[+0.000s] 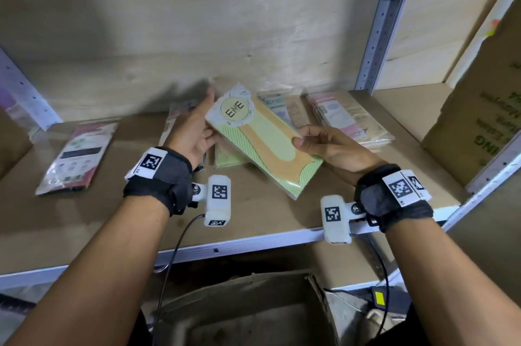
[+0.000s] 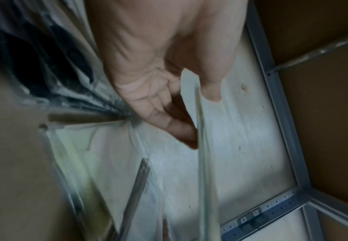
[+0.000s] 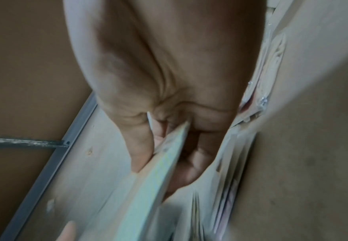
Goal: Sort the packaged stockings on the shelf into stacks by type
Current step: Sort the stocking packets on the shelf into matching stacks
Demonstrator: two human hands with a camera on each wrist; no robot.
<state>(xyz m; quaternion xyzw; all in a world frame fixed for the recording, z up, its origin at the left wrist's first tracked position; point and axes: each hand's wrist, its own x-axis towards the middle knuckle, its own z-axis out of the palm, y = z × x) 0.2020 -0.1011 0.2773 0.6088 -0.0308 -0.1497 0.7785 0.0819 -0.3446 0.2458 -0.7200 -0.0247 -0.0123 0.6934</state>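
Note:
A green stocking packet [image 1: 265, 145] marked ENE is held tilted above the shelf [image 1: 141, 219]. My left hand [image 1: 210, 120] holds its upper left edge, thumb on one side and fingers on the other, as the left wrist view shows [image 2: 202, 146]. My right hand [image 1: 307, 141] pinches the packet's right edge, thumb on top and fingers beneath [image 3: 158, 176]. Another green packet [image 1: 228, 158] lies flat on the shelf under the held one. Behind are a pale ENE packet [image 1: 284, 111] and a pink stack [image 1: 346, 120].
A dark red packet [image 1: 76, 157] lies alone at the shelf's left. A further packet [image 1: 174, 117] is partly hidden behind my left hand. A cardboard box [image 1: 479, 120] stands at the right, past the metal upright [image 1: 380, 24]. An open carton [image 1: 239, 303] sits below the shelf.

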